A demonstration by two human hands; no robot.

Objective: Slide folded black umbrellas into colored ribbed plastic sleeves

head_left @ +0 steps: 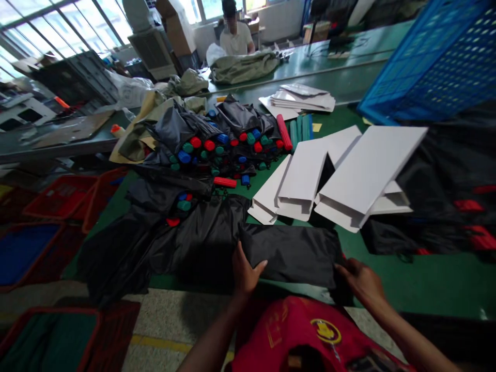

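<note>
A flat black fabric bag [292, 253] lies lengthwise along the front edge of the green table. My left hand [247, 271] is at its left end, thumb out over the near edge and the other fingers partly hidden by the cloth. At the opposite end my right hand [362, 281] pinches the bag's corner, where a bit of red shows. More black bags [209, 232] are spread to the left, one with red, blue and green round ends poking out. White open-ended boxes [302, 178] lie just beyond the bag.
Bundled black bags with coloured ends [217, 139] are heaped behind. A blue plastic crate [434, 67] stands at the far right, near stacked black bags [437, 181]. Red crates [58, 196] sit on the left. A person [236, 36] works across the table.
</note>
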